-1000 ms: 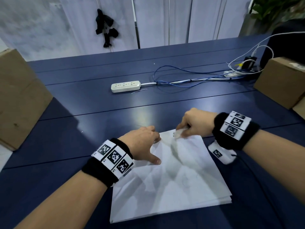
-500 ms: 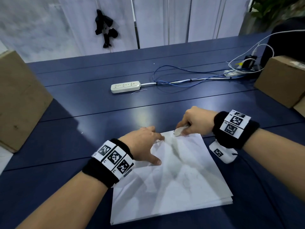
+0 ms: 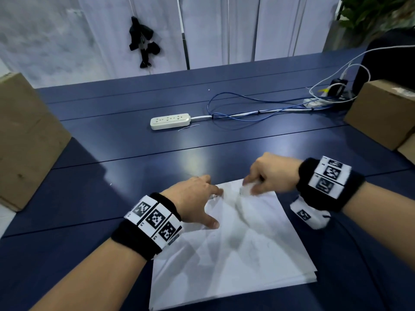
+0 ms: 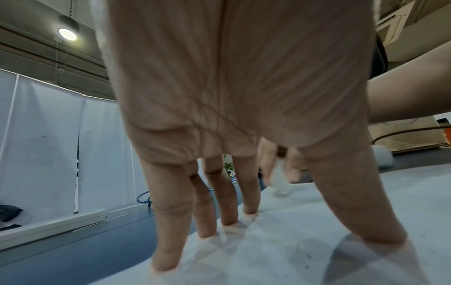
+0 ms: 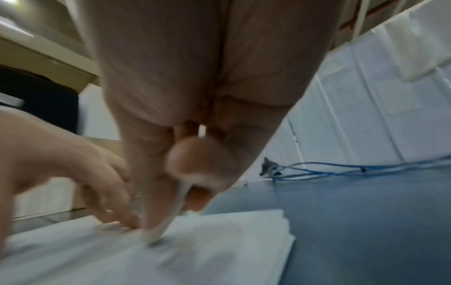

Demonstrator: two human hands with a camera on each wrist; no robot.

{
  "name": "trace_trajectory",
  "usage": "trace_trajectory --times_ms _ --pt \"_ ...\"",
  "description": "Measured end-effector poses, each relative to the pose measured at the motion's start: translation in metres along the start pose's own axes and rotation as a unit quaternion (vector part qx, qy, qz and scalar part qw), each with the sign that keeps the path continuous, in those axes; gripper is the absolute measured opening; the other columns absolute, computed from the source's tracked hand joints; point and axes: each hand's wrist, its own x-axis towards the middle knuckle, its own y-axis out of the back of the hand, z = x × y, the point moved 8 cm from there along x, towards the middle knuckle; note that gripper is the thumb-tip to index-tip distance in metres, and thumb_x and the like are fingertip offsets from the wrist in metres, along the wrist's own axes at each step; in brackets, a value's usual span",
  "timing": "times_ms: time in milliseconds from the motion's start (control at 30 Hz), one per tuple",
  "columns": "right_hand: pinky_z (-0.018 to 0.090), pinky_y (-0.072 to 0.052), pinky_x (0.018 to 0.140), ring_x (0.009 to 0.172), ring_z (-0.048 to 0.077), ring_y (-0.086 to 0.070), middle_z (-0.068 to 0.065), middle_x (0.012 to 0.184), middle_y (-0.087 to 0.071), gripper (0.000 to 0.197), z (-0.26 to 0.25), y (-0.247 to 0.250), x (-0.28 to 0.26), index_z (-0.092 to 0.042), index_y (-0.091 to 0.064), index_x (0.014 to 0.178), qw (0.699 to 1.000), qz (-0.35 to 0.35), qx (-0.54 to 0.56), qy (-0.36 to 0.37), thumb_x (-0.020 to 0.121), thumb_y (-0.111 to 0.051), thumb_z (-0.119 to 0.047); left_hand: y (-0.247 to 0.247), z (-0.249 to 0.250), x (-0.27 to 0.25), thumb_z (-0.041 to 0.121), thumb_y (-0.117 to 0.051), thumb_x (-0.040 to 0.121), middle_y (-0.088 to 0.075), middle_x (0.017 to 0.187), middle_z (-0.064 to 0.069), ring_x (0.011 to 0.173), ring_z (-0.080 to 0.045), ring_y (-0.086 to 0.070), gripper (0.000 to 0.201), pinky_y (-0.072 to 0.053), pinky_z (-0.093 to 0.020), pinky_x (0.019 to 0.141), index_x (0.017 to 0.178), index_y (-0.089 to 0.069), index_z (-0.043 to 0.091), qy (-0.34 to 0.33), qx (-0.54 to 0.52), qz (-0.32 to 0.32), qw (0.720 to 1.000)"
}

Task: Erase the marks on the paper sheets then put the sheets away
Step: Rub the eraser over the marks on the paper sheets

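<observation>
A small stack of white paper sheets [image 3: 235, 254] lies on the dark blue table [image 3: 112, 153] in front of me, with faint grey marks on the top sheet. My left hand [image 3: 197, 203] presses down on the sheets' upper left part with spread, straight fingers [image 4: 227, 202]. My right hand [image 3: 267, 173] pinches a white eraser [image 3: 246, 189] between thumb and fingers and holds its tip against the top sheet near the far edge. The eraser [image 5: 171, 217] is blurred in the right wrist view, where it touches the paper [image 5: 219, 250].
A white power strip [image 3: 170, 121] with blue and white cables [image 3: 258, 111] lies further back on the table. Cardboard boxes stand at the left [image 3: 24, 140] and right [image 3: 381, 113] edges. A white partition [image 3: 224, 30] runs behind the table.
The right hand with the eraser has moved back and forth over the far part of the top sheet. The left hand has stayed pressed on the paper.
</observation>
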Motion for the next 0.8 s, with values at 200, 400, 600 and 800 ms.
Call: trace_trajectory --times_ms 200,400,600,800 --pt "0.01 -0.042 0.059 0.058 -0.004 -0.056 -0.015 0.06 -0.06 0.031 -0.019 -0.011 -0.006 -0.036 -0.073 0.103 0.997 -0.061 0.031 0.035 0.073 -0.075 -0.041 0.0 0.001 0.001 0.062 -0.073 0.07 -0.044 0.112 0.004 0.107 -0.021 -0.049 0.078 -0.051 -0.04 0.084 0.137 -0.045 0.035 -0.003 0.003 -0.005 1.0" --pt "0.014 -0.039 0.062 0.056 -0.009 -0.051 -0.01 0.072 -0.068 0.027 0.0 0.009 0.008 -0.035 -0.072 0.108 0.999 0.052 -0.004 -0.012 0.081 -0.067 -0.036 0.001 0.001 0.002 0.062 -0.073 0.07 -0.043 0.111 0.005 0.106 -0.02 -0.048 0.08 -0.051 -0.04 0.084 0.139 -0.045 0.034 -0.002 0.002 -0.007 1.0" --pt "0.025 -0.053 0.067 0.069 0.013 -0.062 -0.009 0.068 -0.065 0.035 -0.025 -0.017 -0.017 -0.036 -0.072 0.106 0.995 -0.085 0.035 0.031 0.073 -0.071 -0.048 0.0 0.001 0.001 0.062 -0.073 0.071 -0.043 0.115 0.004 0.108 -0.02 -0.048 0.078 -0.05 -0.039 0.087 0.138 -0.045 0.032 -0.004 0.006 -0.005 1.0" --pt "0.038 -0.06 0.061 0.06 0.022 -0.065 -0.015 0.059 -0.064 0.026 0.007 0.006 0.013 -0.037 -0.073 0.101 0.998 0.032 0.048 -0.037 0.076 -0.069 -0.045 0.0 0.001 0.0 0.062 -0.072 0.071 -0.042 0.112 0.004 0.106 -0.02 -0.046 0.08 -0.05 -0.04 0.087 0.139 -0.043 0.035 -0.006 0.004 -0.005 1.0"
